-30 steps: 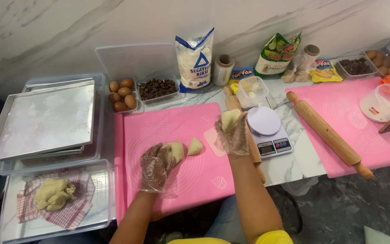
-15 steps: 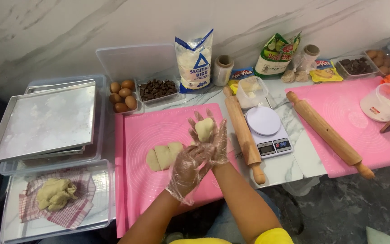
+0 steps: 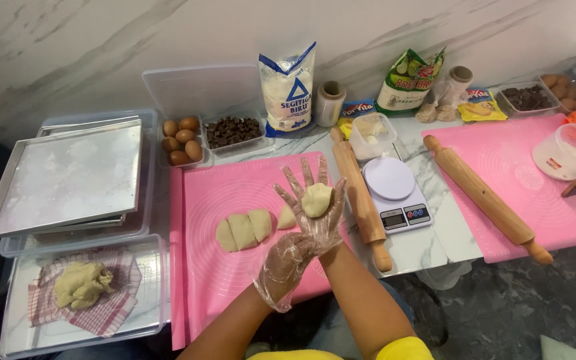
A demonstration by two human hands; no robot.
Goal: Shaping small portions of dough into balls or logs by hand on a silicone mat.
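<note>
The right hand, in a clear glove, lies palm up with fingers spread, a flattened dough piece on it, above the pink mat. The left hand, fingers curled loosely together, touches the right wrist. 4 dough pieces lie mid-mat, bare mat around them, a rolling pin along the right edge.

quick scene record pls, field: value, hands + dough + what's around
right hand: gloved, open palm up, dough piece lying on it
left hand: gloved, at the right wrist, holds nothing
mat: pink, cut dough pieces in a row
right of mat: rolling pin, white scale
left: metal tray; dough lump on checked cloth
back: eggs, chocolate chunks
</note>
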